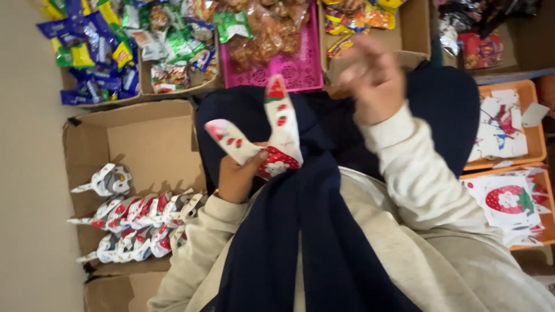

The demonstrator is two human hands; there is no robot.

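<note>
My left hand (237,176) grips a small white paper treat box (272,141) printed with red strawberries; its two long flaps stand up like ears. My right hand (374,78) is raised above and to the right of it, blurred, fingers curled, and whether it holds anything I cannot tell. A dark blue cloth (300,231) drapes down my front between my cream sleeves.
A cardboard box (144,138) at the left holds several finished strawberry boxes (136,222). Boxes of wrapped sweets (92,46), a pink tray of snacks (272,58) and another carton (410,29) lie ahead. Orange trays (529,92) with flat printed cutouts (509,199) sit at the right.
</note>
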